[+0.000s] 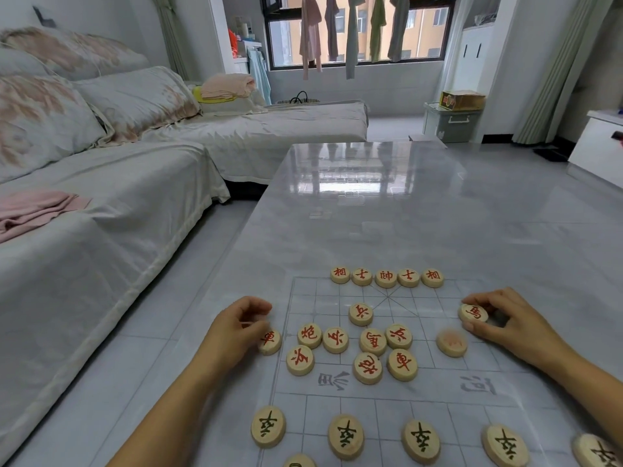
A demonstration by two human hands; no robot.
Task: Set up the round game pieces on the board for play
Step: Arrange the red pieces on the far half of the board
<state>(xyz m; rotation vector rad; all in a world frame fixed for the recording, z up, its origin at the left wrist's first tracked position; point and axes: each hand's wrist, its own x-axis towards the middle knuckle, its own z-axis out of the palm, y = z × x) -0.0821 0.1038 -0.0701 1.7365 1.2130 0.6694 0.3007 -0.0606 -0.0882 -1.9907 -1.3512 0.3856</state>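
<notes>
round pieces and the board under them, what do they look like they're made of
The round pieces look like pale unpainted wood with a smooth finish: tan faces, thick edges, red or dark characters. The board looks like a thin translucent plastic sheet, since the grey table shows through its printed lines.

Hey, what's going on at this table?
A person is setting up Chinese chess on a board on the table. The right hand pinches a red horse by the board's right edge; the left hand curls its fingers on a red chariot at the left edge. Five red pieces line the far row, black pieces the near side, and loose red ones sit mid-board.
</notes>
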